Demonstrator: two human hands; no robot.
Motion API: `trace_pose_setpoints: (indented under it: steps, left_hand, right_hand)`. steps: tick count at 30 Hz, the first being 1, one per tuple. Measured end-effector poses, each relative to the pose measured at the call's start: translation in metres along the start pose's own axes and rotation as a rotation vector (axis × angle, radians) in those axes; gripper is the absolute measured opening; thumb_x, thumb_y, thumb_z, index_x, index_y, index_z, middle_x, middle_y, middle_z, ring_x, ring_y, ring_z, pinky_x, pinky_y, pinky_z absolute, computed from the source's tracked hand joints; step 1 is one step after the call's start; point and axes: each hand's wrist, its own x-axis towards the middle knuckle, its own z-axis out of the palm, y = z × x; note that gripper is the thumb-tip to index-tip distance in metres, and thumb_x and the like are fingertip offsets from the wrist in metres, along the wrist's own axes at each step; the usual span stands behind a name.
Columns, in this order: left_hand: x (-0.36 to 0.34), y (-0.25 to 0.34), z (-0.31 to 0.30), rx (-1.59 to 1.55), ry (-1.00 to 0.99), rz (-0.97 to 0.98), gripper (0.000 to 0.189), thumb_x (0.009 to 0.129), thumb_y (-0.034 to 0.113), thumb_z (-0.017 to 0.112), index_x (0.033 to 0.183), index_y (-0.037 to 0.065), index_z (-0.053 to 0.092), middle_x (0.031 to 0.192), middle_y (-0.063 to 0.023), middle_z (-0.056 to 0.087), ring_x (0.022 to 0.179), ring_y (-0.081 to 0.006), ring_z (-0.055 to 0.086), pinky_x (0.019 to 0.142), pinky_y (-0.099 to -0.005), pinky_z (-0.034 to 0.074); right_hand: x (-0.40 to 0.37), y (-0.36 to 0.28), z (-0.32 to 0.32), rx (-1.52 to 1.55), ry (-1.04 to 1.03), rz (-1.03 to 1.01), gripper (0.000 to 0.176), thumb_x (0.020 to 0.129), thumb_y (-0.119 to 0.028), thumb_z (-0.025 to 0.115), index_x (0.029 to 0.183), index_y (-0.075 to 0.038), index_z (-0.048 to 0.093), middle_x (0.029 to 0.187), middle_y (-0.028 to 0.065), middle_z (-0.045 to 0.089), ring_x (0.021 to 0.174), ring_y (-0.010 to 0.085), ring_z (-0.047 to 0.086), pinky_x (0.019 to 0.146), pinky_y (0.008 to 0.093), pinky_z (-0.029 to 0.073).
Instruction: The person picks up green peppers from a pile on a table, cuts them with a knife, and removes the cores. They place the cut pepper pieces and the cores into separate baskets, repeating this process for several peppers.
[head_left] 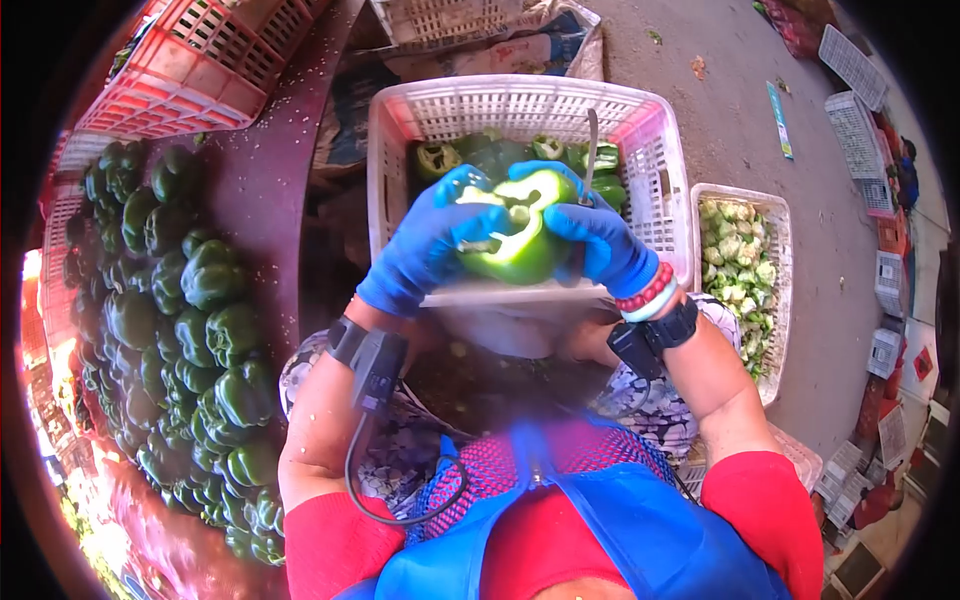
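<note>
many glossy, lobed green peppers lie heaped at left. the blue-gloved left hand has fingers clamped on a cut, hollow pepper held above a slotted plastic crate; the right hand's fingers clasp its other side, a thin knife projecting beside them. at right, a basket holds pale, crumpled pieces.

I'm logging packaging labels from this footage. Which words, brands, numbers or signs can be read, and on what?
None can be read.
Teal strip on the floor: pale marks, too small to read.
Patterned sheet behind the large crate: too blurred to tell whether it bears words.
</note>
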Motion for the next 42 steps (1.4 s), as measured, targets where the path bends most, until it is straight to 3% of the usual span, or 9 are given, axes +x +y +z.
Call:
trace_pose_setpoints:
  steps: [8,14,18,20,23,29,32,37,42]
  left_hand:
    - [0.012,-0.003,-0.009,-0.253,-0.054,0.125,0.019,0.094,0.025,0.065,0.107,0.013,0.059,0.088,-0.0005,0.060,0.065,-0.0069,0.057,0.047,-0.0211,0.044]
    - [0.038,0.004,0.018,0.362,0.591,0.598,0.011,0.096,0.019,0.065,0.099,0.011,0.057,0.085,-0.0021,0.061,0.060,-0.0072,0.056,0.048,-0.0211,0.044]
    - [0.038,0.023,-0.016,-0.256,0.216,0.253,0.022,0.097,0.032,0.064,0.094,0.011,0.065,0.077,-0.0091,0.065,0.058,-0.0161,0.057,0.051,-0.0278,0.047]
    - [0.033,0.026,-0.032,-0.505,-0.021,0.146,0.034,0.099,0.041,0.054,0.100,0.009,0.067,0.081,-0.0147,0.067,0.059,-0.0245,0.057,0.054,-0.0350,0.047]
    - [0.018,0.031,-0.030,-0.534,-0.226,0.115,0.041,0.099,0.046,0.049,0.104,0.010,0.067,0.083,-0.0163,0.068,0.059,-0.0271,0.058,0.054,-0.0377,0.048]
    - [-0.151,0.051,-0.005,0.585,0.429,0.485,0.040,0.091,0.017,0.066,0.128,0.006,0.056,0.098,-0.0078,0.065,0.079,-0.0139,0.061,0.057,-0.0270,0.049]
    - [-0.294,0.040,-0.006,0.728,0.858,-0.071,0.024,0.088,0.014,0.071,0.108,0.007,0.059,0.084,0.0030,0.055,0.078,-0.0047,0.054,0.066,-0.0220,0.047]
    - [-0.445,-0.043,0.004,1.798,0.851,-0.599,0.038,0.088,0.035,0.069,0.112,0.006,0.063,0.088,-0.0159,0.066,0.085,-0.0343,0.066,0.077,-0.0432,0.053]
    - [-0.355,-0.002,-0.024,1.815,1.481,0.036,0.048,0.087,0.039,0.070,0.116,0.002,0.062,0.108,-0.0209,0.067,0.098,-0.0403,0.064,0.086,-0.0491,0.051]
  right_hand:
    - [0.004,-0.006,-0.006,0.009,0.048,-0.104,0.054,0.089,-0.018,0.071,0.139,-0.010,0.053,0.113,0.0034,0.066,0.095,0.0123,0.066,0.067,0.0255,0.055]
    - [-0.011,-0.007,0.007,-0.121,-0.066,-0.020,0.053,0.089,-0.017,0.071,0.138,-0.007,0.053,0.120,0.0052,0.066,0.101,0.0124,0.064,0.083,0.0267,0.053]
    - [-0.010,-0.019,-0.005,-0.107,0.026,0.037,0.053,0.089,-0.021,0.073,0.136,-0.004,0.054,0.112,0.0051,0.069,0.094,0.0154,0.066,0.079,0.0295,0.054]
    - [-0.014,-0.050,-0.023,-0.508,0.230,0.266,0.050,0.088,-0.025,0.075,0.129,-0.004,0.058,0.094,0.0032,0.070,0.078,0.0158,0.066,0.068,0.0304,0.053]
    - [-0.005,-0.021,-0.071,-1.275,0.623,-0.071,0.041,0.088,-0.029,0.075,0.118,-0.005,0.060,0.077,0.0007,0.065,0.061,0.0132,0.060,0.057,0.0284,0.049]
    - [0.003,-0.019,-0.061,-0.427,0.438,0.172,0.023,0.092,-0.028,0.069,0.101,-0.008,0.062,0.081,-0.0007,0.060,0.070,0.0093,0.057,0.057,0.0261,0.050]
    - [0.004,-0.020,-0.068,-0.448,0.409,0.171,0.026,0.094,-0.031,0.066,0.103,-0.006,0.067,0.085,0.0008,0.063,0.071,0.0097,0.059,0.063,0.0256,0.053]
    - [0.004,-0.011,-0.062,-0.540,0.316,0.134,0.030,0.097,-0.034,0.063,0.102,-0.004,0.068,0.088,0.0028,0.065,0.072,0.0109,0.060,0.065,0.0271,0.055]
    - [0.007,-0.004,-0.061,-0.474,0.275,0.193,0.032,0.098,-0.037,0.062,0.102,-0.005,0.067,0.091,0.0038,0.066,0.074,0.0111,0.060,0.066,0.0278,0.056]
